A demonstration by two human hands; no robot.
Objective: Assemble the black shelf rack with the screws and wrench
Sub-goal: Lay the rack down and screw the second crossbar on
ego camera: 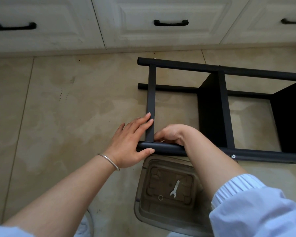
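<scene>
Floor tiles [75, 103] bear unlabelled black rack [225, 108], both hands on it.

Left hand [128, 139] flat, right hand [171, 134] curled

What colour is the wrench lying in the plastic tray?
Silver-white metal; the wrench shows clearly in the head view.

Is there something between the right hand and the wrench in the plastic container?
Nothing covers the wrench; it lies open in the clear plastic container. The right hand is at the rack's near tube, which crosses between them, above the container's far edge. The hand must come back over this tube.
</scene>
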